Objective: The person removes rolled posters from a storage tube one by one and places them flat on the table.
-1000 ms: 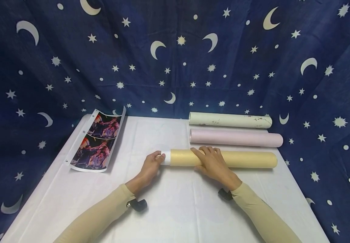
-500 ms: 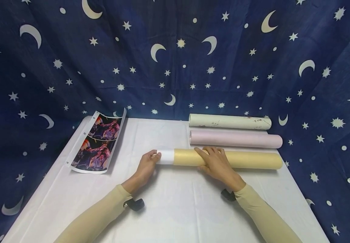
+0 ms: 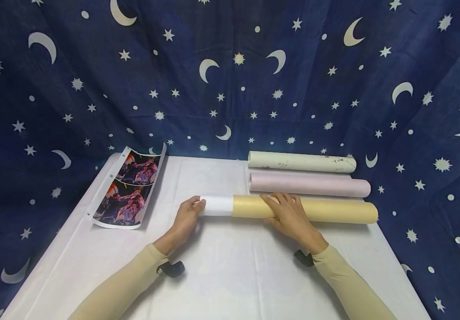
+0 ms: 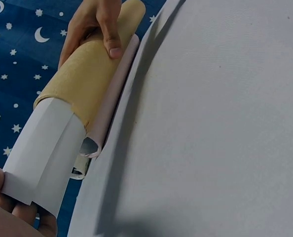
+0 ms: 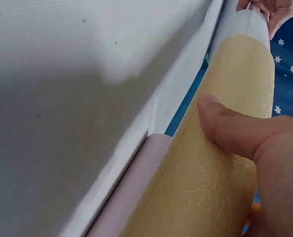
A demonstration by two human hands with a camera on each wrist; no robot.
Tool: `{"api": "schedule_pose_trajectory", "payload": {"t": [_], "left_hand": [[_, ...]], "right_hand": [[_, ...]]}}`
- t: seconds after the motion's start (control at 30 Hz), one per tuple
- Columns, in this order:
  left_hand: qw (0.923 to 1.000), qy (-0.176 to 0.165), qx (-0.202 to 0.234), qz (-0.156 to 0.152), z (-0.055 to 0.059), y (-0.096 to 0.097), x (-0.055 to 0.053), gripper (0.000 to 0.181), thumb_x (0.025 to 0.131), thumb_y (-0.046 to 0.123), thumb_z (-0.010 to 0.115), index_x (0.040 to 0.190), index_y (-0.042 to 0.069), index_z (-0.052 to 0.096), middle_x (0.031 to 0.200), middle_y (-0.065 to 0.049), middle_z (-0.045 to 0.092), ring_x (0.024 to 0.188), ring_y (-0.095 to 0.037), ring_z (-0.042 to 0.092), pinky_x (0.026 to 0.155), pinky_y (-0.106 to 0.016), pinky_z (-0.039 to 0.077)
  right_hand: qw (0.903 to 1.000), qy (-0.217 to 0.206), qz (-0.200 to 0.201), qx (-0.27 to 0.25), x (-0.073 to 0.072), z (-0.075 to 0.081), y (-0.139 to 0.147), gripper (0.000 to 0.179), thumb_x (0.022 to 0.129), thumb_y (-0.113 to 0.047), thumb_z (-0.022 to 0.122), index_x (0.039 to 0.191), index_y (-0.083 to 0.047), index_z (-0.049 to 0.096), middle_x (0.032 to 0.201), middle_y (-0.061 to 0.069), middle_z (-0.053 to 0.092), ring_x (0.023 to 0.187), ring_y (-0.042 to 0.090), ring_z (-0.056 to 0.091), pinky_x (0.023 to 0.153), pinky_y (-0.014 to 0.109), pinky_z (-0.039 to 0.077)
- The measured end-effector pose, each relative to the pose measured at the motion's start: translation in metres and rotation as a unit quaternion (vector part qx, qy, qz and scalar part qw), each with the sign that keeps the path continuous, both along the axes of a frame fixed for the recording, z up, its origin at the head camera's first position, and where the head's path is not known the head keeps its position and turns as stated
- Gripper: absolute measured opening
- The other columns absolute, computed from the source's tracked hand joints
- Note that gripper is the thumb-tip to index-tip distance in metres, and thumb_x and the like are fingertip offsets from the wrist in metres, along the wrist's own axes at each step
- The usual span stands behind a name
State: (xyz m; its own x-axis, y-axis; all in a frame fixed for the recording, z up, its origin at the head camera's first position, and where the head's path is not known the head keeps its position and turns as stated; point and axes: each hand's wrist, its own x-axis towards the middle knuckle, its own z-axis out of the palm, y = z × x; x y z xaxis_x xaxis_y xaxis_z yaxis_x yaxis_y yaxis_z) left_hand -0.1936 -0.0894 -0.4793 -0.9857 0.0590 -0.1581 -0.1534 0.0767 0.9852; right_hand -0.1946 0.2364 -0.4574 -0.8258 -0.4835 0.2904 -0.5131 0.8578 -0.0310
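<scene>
A yellow wallpaper roll (image 3: pixel 338 210) lies crosswise above the white tabletop in the head view. Out of its left end sticks a rolled white paper (image 3: pixel 216 206). My left hand (image 3: pixel 186 218) pinches the free end of that white paper, thumb on the near side and fingers curled under, as the left wrist view shows. My right hand (image 3: pixel 291 218) grips the yellow roll left of its middle. In the right wrist view the thumb (image 5: pixel 235 126) lies along the roll's creased surface. The part of the white paper inside the roll is hidden.
Behind the yellow roll lie a pink roll (image 3: pixel 310 184) and a cream roll with a branch pattern (image 3: pixel 302 161). A curled printed sheet with two photos (image 3: pixel 124 200) rests at the left. A dark blue star-and-moon curtain (image 3: pixel 230 80) hangs around the white table (image 3: pixel 222 275).
My left hand has moved left with the white paper's end, while my right hand and the yellow roll have shifted right. A longer stretch of white paper now shows.
</scene>
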Motion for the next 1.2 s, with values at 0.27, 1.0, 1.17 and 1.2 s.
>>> {"api": "schedule_pose_trajectory", "payload": {"t": [0.27, 1.0, 1.17, 1.2], "left_hand": [[0.9999, 0.005, -0.006, 0.009, 0.003, -0.008, -0.003, 0.031, 0.103, 0.025, 0.049, 0.12, 0.001, 0.06, 0.11, -0.012, 0.07, 0.104, -0.02, 0.059, 0.107, -0.043, 0.038], [0.999, 0.023, 0.0, 0.039, 0.006, -0.019, -0.004, 0.032, 0.102, 0.022, 0.052, 0.121, -0.002, 0.06, 0.113, -0.016, 0.072, 0.089, -0.008, 0.064, 0.09, -0.028, 0.044], [0.9992, 0.015, 0.0, 0.038, 0.007, -0.022, -0.005, 0.031, 0.103, 0.021, 0.051, 0.121, -0.002, 0.059, 0.111, -0.012, 0.073, 0.088, -0.006, 0.063, 0.089, -0.026, 0.043], [0.9992, 0.016, 0.0, 0.038, 0.007, -0.023, -0.005, 0.031, 0.103, 0.021, 0.051, 0.121, -0.002, 0.06, 0.111, -0.011, 0.073, 0.089, -0.006, 0.063, 0.089, -0.026, 0.043]], "right_hand": [[1.0, 0.003, -0.006, -0.001, 0.0, 0.003, 0.006, 0.078, 0.075, -0.039, 0.083, 0.144, -0.025, 0.048, 0.123, 0.011, 0.062, 0.112, 0.038, 0.059, 0.095, 0.057, 0.04], [0.9999, 0.011, -0.01, -0.009, 0.002, 0.005, 0.019, 0.079, 0.075, -0.038, 0.084, 0.144, -0.026, 0.048, 0.126, 0.014, 0.061, 0.112, 0.041, 0.058, 0.096, 0.059, 0.038], [0.9998, 0.011, -0.013, -0.006, 0.003, 0.004, 0.022, 0.079, 0.075, -0.039, 0.083, 0.145, -0.026, 0.047, 0.127, 0.014, 0.06, 0.113, 0.04, 0.057, 0.097, 0.059, 0.037], [0.9998, 0.01, -0.014, -0.004, 0.003, 0.004, 0.023, 0.079, 0.076, -0.04, 0.082, 0.145, -0.026, 0.047, 0.127, 0.014, 0.06, 0.114, 0.04, 0.057, 0.097, 0.059, 0.037]]}}
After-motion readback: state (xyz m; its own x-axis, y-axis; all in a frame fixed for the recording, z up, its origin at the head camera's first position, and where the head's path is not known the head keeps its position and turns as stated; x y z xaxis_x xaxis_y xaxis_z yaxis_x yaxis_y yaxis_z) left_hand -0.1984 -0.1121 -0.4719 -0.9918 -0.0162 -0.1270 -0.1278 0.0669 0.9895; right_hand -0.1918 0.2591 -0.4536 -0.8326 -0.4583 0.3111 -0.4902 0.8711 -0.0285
